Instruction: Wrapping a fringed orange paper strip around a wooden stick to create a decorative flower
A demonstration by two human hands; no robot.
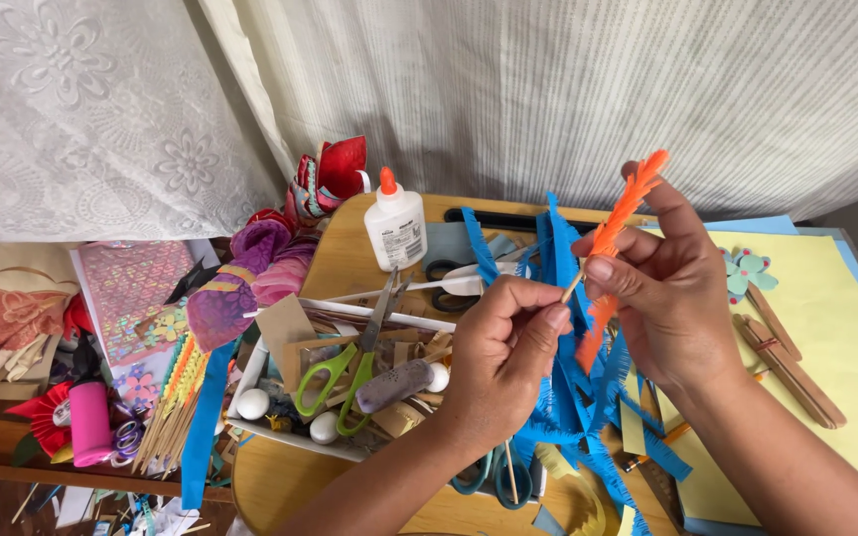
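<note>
Your left hand [503, 342] is pinching the low end of a thin wooden stick [572, 289] between thumb and fingers. Your right hand [662, 288] is gripping an orange fringed paper strip [616, 230] and pressing it against the same stick with the thumb. Both hands are closed on something, and they sit very close together, up in the air above the worktop [345, 253]. Holding the stick at both spots likely keeps it steady while the orange paper lies tight along it. The top of the orange strip pokes up past your right fingers, and its loose tail hangs down between your two hands.

Just under your hands lies a pile of blue fringed paper strips [573, 397]. It is near, so it is easy to grab more. To the left is a white tray [250, 382] full of bits, with green-handled scissors [350, 372] lying across it. A white glue bottle [395, 226] with an orange cap stands upright behind the tray. On the right, a yellow paper sheet [836, 337] carries some flat wooden sticks [786, 362] and a small pale green paper flower [747, 273].

Most of the thin stick is hidden by your fingers and the orange paper, so you cannot tell how long it is. Another pair of scissors sits half hidden under your left wrist. The bottom edge cuts off your arms and the front of the worktop.
</note>
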